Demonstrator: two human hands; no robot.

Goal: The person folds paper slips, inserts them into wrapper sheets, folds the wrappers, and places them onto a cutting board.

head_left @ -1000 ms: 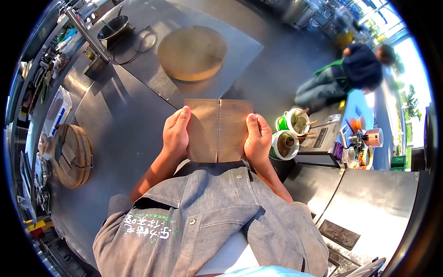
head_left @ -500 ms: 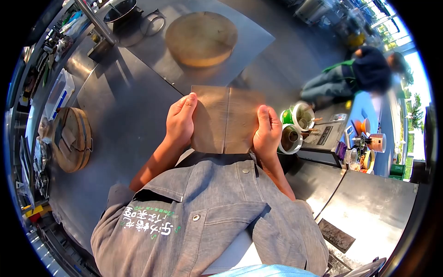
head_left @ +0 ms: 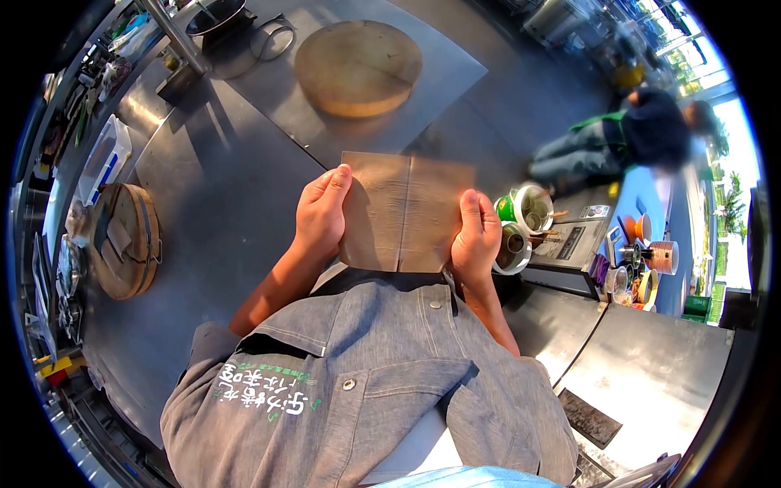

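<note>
I hold a flat brown rectangular sheet point(head_left: 382, 213), paper-like, with a straight seam or fold line down its middle. It is upright in front of my chest, above the steel worktop point(head_left: 220, 220). My left hand point(head_left: 322, 213) grips its left edge, the thumb pressed on the face towards me and the other fingers curled behind. On the right edge my right hand point(head_left: 477, 237) pinches it the same way. Whether the sheet is a bag or a single piece I cannot tell. Past its top edge lies a thick round wooden chopping board point(head_left: 358, 65).
Another round wooden board point(head_left: 122, 244) with flat pieces on it stands at left, near a clear plastic container point(head_left: 106, 159). A black wok point(head_left: 215, 16) sits at the back. Two white tubs point(head_left: 533, 207) stand at right. Farther off, a person point(head_left: 626, 134) is bent over.
Hands and sheet have shifted very slightly to the right in view, with the surroundings also shifting a little. The grip of both hands on the sheet is the same.
</note>
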